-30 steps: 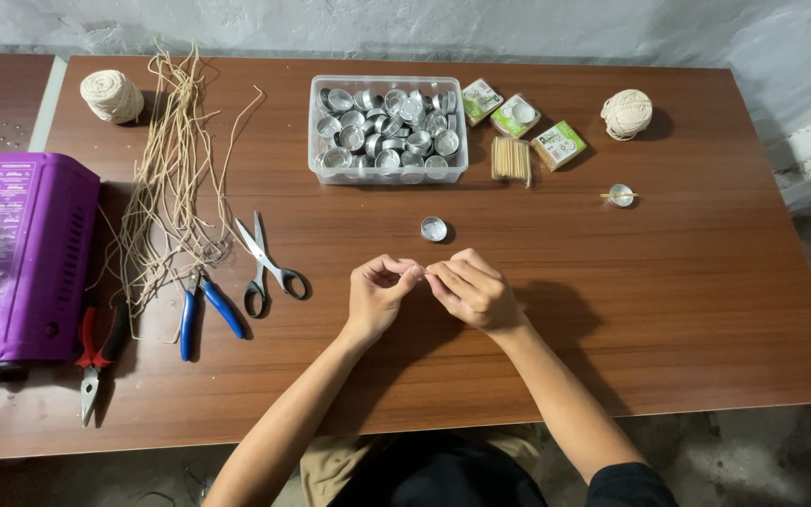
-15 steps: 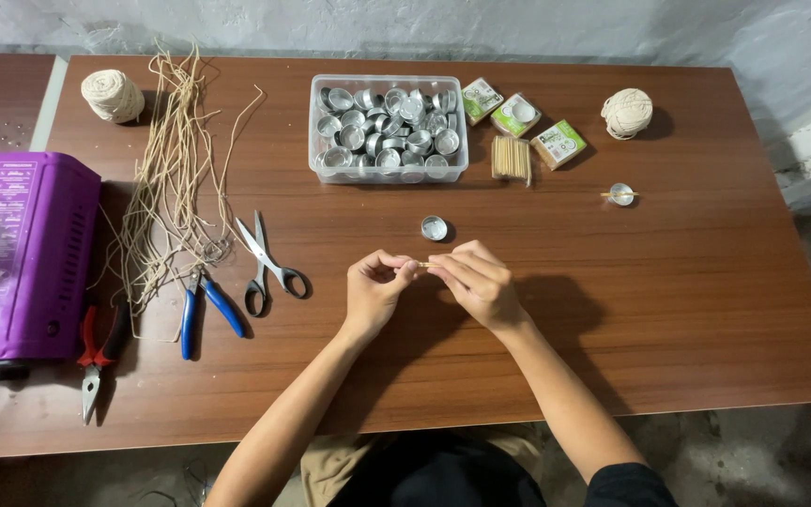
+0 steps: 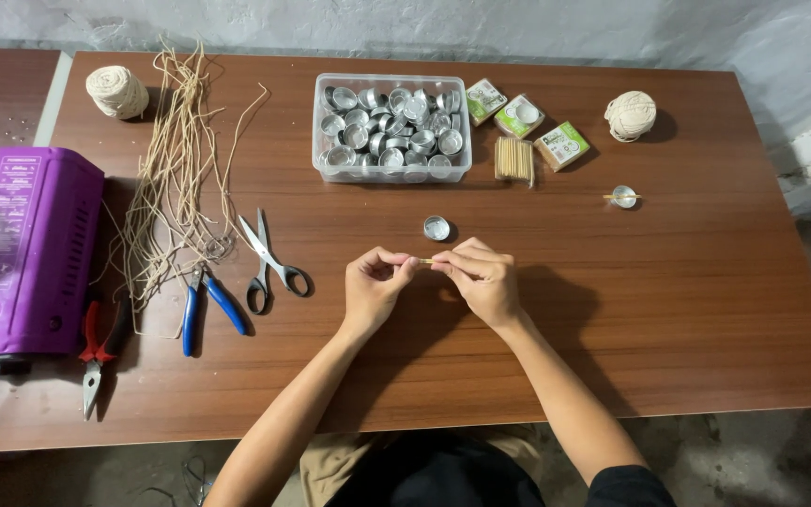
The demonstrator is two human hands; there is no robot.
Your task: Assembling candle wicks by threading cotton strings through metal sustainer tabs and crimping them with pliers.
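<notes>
My left hand (image 3: 374, 284) and my right hand (image 3: 482, 278) meet over the middle of the brown table (image 3: 687, 319). Between their fingertips they pinch a short thin pale stick (image 3: 425, 261), held level. Whether a string is on it is too small to tell. Just beyond the hands a single small metal cup (image 3: 436, 228) stands on the table. Another metal cup with a stick laid across it (image 3: 623, 196) sits to the right.
A clear tub of several metal cups (image 3: 392, 129) stands at the back, with small green boxes (image 3: 560, 145) and a bundle of sticks (image 3: 514, 160) beside it. Twine balls (image 3: 116, 91) (image 3: 631, 115), loose cords (image 3: 173, 197), scissors (image 3: 267, 258), blue pliers (image 3: 206, 302), red pliers (image 3: 96, 352) and a purple appliance (image 3: 16, 249) lie left.
The hands have drawn slightly apart, so the small stick now shows between the fingertips. Nothing else on the table has moved.
</notes>
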